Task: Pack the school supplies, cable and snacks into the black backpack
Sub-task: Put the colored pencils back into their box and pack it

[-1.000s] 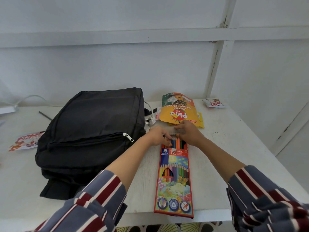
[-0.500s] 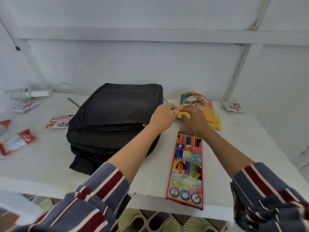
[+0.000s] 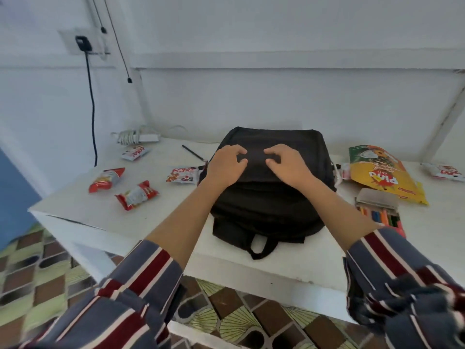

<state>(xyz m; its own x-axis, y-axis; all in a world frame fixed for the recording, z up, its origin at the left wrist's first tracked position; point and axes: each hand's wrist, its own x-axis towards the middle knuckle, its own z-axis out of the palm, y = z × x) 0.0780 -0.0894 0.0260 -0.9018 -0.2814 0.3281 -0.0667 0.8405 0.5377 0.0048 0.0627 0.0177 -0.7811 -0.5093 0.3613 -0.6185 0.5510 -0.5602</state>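
Note:
The black backpack lies flat in the middle of the white table, its handle loop toward me. My left hand and my right hand are both over its upper panel, fingers loosely curled, fingertips at the fabric, holding nothing I can see. The coloured pencil box lies open-ended to the right of the bag. A yellow snack bag sits behind the box. A coiled white cable rests at the back left.
Several small red and white snack packets lie left of the bag, among them one and another; one more packet is at the far right. A black pencil lies behind the bag. A black cord hangs from a wall socket.
Both hands left the pencil box and moved left onto the backpack. My view swung left, bringing the left side of the table and its snack packets into sight.

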